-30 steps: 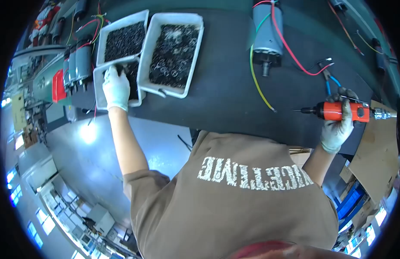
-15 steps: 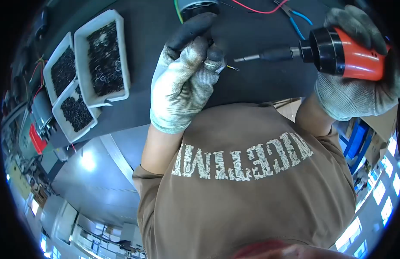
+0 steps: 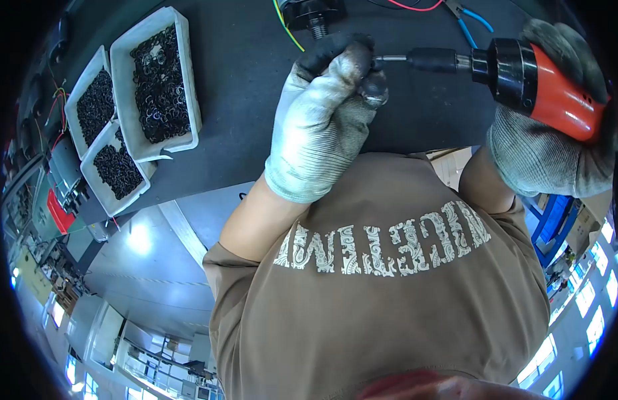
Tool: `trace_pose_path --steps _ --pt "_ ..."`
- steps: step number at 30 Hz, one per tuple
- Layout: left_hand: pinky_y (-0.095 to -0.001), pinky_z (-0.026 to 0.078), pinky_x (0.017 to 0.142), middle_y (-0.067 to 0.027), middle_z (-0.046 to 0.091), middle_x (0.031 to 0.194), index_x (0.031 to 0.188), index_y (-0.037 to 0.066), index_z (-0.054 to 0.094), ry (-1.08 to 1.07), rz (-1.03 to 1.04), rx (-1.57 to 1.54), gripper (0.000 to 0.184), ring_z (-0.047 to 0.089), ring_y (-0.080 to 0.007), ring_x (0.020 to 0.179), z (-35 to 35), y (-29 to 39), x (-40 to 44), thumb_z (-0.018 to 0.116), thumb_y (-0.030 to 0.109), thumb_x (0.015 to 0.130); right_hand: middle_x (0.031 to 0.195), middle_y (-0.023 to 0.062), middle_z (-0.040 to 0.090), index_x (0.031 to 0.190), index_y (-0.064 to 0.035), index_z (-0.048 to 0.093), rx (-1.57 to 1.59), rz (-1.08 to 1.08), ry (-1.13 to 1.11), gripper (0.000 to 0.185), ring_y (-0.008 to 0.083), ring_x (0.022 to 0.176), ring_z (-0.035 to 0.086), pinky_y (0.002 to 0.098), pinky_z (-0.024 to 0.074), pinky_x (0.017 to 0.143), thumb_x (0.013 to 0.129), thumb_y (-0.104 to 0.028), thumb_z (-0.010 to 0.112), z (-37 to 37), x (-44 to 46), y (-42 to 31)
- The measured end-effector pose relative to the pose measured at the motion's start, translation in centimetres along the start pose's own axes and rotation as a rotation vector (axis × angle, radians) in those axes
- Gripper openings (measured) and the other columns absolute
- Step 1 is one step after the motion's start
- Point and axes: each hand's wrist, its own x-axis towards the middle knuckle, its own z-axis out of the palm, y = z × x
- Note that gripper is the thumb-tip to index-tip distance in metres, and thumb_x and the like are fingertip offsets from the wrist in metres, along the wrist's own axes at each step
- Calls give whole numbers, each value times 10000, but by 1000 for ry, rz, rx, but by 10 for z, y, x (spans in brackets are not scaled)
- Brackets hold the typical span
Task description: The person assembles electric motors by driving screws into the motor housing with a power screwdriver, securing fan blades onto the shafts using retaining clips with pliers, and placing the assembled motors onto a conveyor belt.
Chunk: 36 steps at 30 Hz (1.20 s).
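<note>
My left hand (image 3: pixel 329 113), in a pale glove with blackened fingertips, is closed in a pinch at the tip of the screwdriver bit (image 3: pixel 391 59). A green-and-yellow wire (image 3: pixel 289 28) runs down into its fingers; the wire's end and any small part at the bit tip are hidden. In my right hand (image 3: pixel 545 150), also gloved, is a red-and-black power screwdriver (image 3: pixel 549 87), lying level with its bit pointing left. Just above my left fingers sits a dark cylindrical motor (image 3: pixel 313 12) with a threaded shaft (image 3: pixel 318 28).
At left stand several white trays of small black parts: a large one (image 3: pixel 194 87) and two smaller ones (image 3: pixel 72 107). Blue-handled pliers (image 3: pixel 470 25) and a red wire (image 3: pixel 415 8) lie at the back of the dark table (image 3: pixel 242 40). Silver motors (image 3: pixel 65 163) stand at the far left.
My left hand has moved right and up to meet the bit tip, hiding the ring-ended wire tip seen earlier. The screwdriver has shifted slightly right, its bit higher. More motor shaft shows.
</note>
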Motion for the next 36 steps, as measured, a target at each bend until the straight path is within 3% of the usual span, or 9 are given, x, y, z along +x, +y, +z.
trace_pose_path --steps 12,18,21,22,25,29,30,33,36 --pt "-247 484 711 -19 577 905 1078 10 612 -27 93 33 191 560 -116 781 -8 -11 12 558 11 894 1035 164 546 1135 58 496 9 55 -17 345 260 954 538 461 418 940 874 -154 573 -5 -3 9" --pt "-251 499 682 -50 629 883 1048 -16 622 102 133 56 156 583 -121 728 -6 -11 10 600 24 900 1018 165 549 1119 63 498 37 102 -23 338 265 953 542 468 416 946 871 -156 570 -10 0 10" --pt "-248 502 644 -62 649 826 1024 -14 636 222 140 174 139 582 -111 659 6 -8 11 644 41 897 1010 166 551 1111 65 499 59 137 -21 335 268 953 543 472 415 949 870 -157 568 -14 -1 10" --pt "-245 494 603 -54 645 781 1004 -22 638 308 149 511 134 581 -98 624 9 -4 10 663 54 897 1007 166 551 1108 66 499 64 152 -22 334 269 953 544 473 415 950 870 -157 568 -15 -1 11" --pt "-235 482 579 -38 640 766 998 -25 637 243 225 560 131 578 -83 618 3 -10 10 662 55 897 999 167 552 1100 68 500 89 202 -29 331 272 953 546 477 414 953 868 -159 566 -17 -1 14" --pt "-227 466 546 -37 623 749 977 -9 613 343 121 474 97 562 -69 612 4 -12 9 647 20 890 988 167 554 1089 71 501 115 259 -49 327 276 953 549 482 413 957 867 -160 564 -19 1 20" --pt "-283 482 661 -53 619 876 1053 33 591 324 66 588 142 583 -134 750 6 -7 4 600 131 951 985 168 555 1086 72 501 125 274 -54 326 277 953 549 483 412 958 866 -161 564 -19 1 21" --pt "-308 498 662 -60 614 832 1049 37 575 364 -258 318 197 594 -154 723 4 3 2 590 216 968 977 168 556 1078 74 502 167 335 -66 324 280 952 551 487 411 961 865 -162 562 -19 5 22" --pt "-330 501 662 -59 608 813 1053 45 572 291 -296 63 241 600 -175 722 -19 -3 9 584 272 973 969 169 557 1070 76 503 263 423 -61 321 283 952 553 490 410 964 864 -163 561 -23 19 22"
